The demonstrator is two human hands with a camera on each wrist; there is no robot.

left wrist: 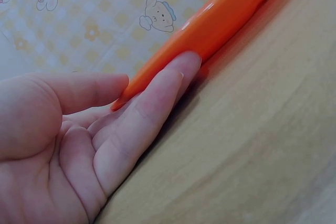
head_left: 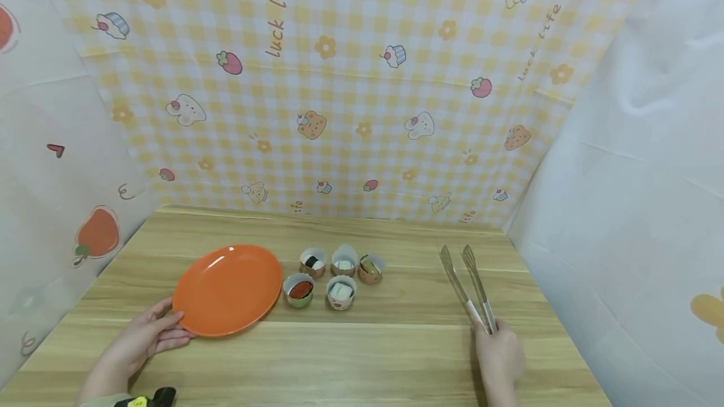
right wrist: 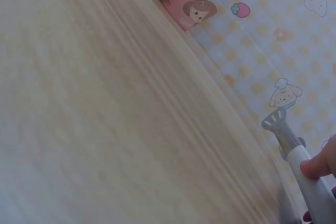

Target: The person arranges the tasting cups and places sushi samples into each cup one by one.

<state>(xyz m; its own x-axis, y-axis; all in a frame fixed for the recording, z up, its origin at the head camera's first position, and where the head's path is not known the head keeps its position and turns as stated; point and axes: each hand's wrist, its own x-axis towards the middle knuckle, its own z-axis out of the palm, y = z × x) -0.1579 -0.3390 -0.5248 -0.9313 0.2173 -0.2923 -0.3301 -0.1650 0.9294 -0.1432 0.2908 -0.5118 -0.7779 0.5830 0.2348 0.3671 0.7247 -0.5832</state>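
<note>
At the left of the head view, my left hand (head_left: 148, 336) pinches the near-left rim of a round orange plate (head_left: 229, 291). In the left wrist view the thumb lies over the plate's edge and the fingers (left wrist: 152, 98) reach beneath it. On the right, my right hand (head_left: 500, 355) grips a pair of metal tongs (head_left: 465, 294) by the pale handles, their slotted ends pointing away and spread apart. In the right wrist view, the thumb presses on the white handle (right wrist: 311, 190) of the tongs.
Between plate and tongs stand several small paper cups with sushi-like pieces, among them a green cup with an orange-red piece (head_left: 301, 290), a cup with a white piece (head_left: 341, 293) and a cup with a dark-banded piece (head_left: 312, 262). A checked cloth (head_left: 362, 99) hangs behind the wooden table (head_left: 396, 357).
</note>
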